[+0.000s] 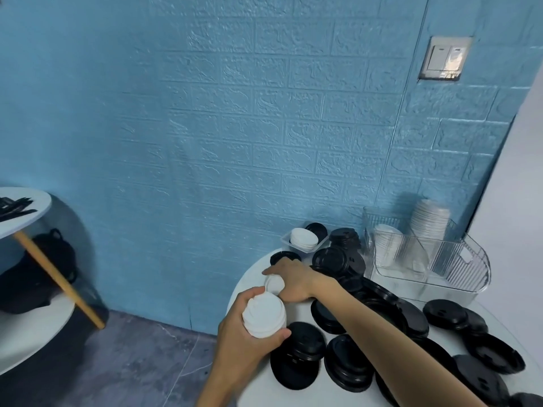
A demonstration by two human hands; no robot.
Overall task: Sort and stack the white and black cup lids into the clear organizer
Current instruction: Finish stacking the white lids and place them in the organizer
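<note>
My left hand is curled around a stack of white lids, thumb along its near side, held just above the near-left edge of the round white tabletop. My right hand reaches across from the right, forearm lying over the black lids, and its fingers close on a single white lid right beside the top of the stack; most of those fingers are hidden behind the lid and the back of my hand, so I cannot tell exactly how they pinch it.

Black lids are strewn over the tabletop, some overlapping, several partly covered by my arm and a few cut off at the bottom edge. At the back, a small clear tray holds some white lids with a black one behind. The clear organizer stands at the back right, against the blue wall, with white lids stacked in its compartments; the ribbed walls blur them, so the count is unclear. A second table at the far left is cut off.
</note>
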